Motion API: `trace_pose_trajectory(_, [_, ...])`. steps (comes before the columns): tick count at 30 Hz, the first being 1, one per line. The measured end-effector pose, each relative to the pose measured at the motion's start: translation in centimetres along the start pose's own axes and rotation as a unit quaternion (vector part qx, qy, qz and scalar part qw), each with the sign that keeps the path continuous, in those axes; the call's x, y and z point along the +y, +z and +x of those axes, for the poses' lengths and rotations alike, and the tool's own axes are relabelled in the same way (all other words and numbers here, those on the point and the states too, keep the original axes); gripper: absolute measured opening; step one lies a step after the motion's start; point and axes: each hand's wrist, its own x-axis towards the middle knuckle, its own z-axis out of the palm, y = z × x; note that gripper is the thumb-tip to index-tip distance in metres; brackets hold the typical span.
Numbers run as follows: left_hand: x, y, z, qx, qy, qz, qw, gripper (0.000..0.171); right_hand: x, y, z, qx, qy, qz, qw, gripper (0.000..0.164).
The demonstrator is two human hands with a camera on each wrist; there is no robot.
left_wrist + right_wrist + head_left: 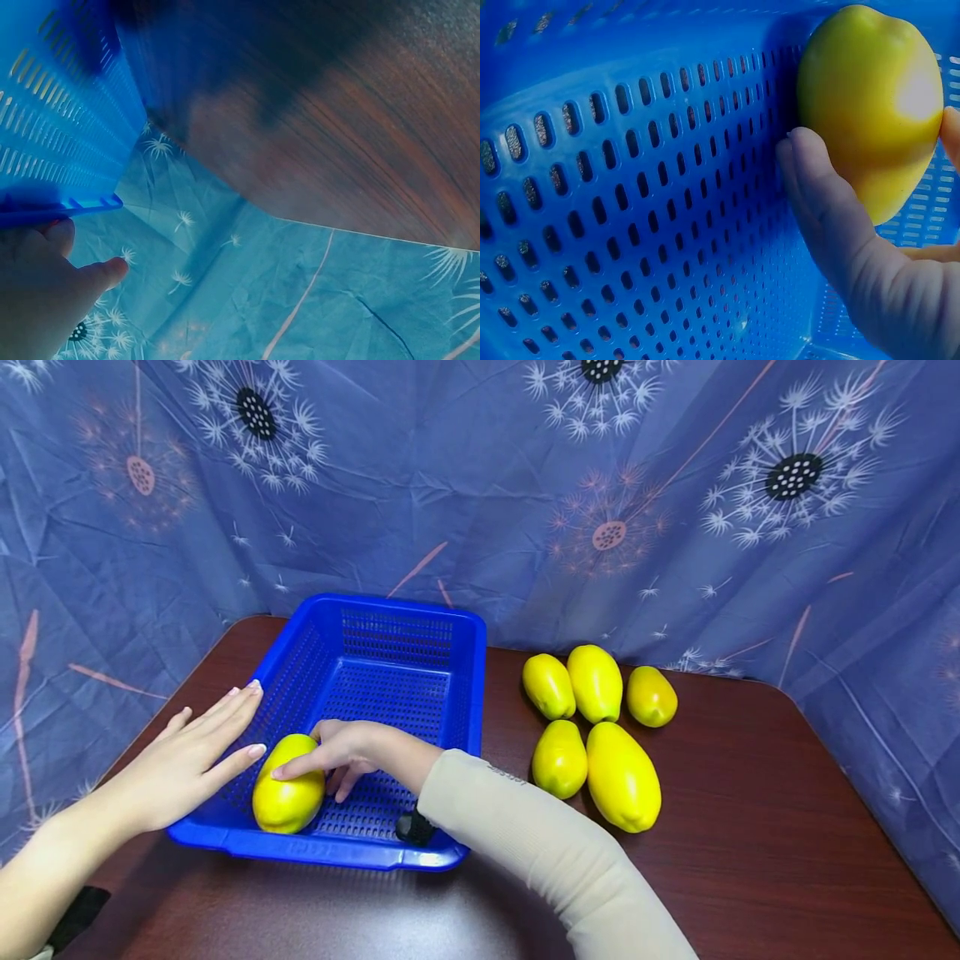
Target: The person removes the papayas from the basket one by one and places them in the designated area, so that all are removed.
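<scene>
In the head view my right hand point(347, 750) reaches into a blue plastic basket point(307, 850) and grips a yellow mango point(291, 802) at its near left corner. The thumb lies over the fruit, and the other fingers are on its right side. From the right wrist, the fingers point(829, 191) show along one side of the mango point(870, 90), close to the slotted basket wall. My left hand point(197, 758) rests with straight fingers on the left rim of the basket, thumb near the fruit. In the left wrist view that hand point(45, 277) appears under the rim.
Several more yellow mangoes lie grouped on the brown wooden table point(750, 827) right of the basket, among them a large one point(624, 777) and a small one point(652, 697). A blue dandelion-print curtain point(480, 485) hangs behind the table and at its sides.
</scene>
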Motion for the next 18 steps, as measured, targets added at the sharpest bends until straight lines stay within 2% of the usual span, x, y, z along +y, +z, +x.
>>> trace_pose_trajectory(8, [-0.11, -0.08, -0.11, -0.001, 0.0, 0.0, 1.0, 0.065, -0.41, 0.11, -0.12, -0.003, -0.032, 0.023, 0.999, 0.054])
trace_pose_trajectory(18, [-0.06, 0.06, -0.05, 0.003, 0.006, 0.0, 1.0, 0.065, -0.55, -0.04, -0.34, -0.011, -0.048, 0.043, 0.998, 0.053])
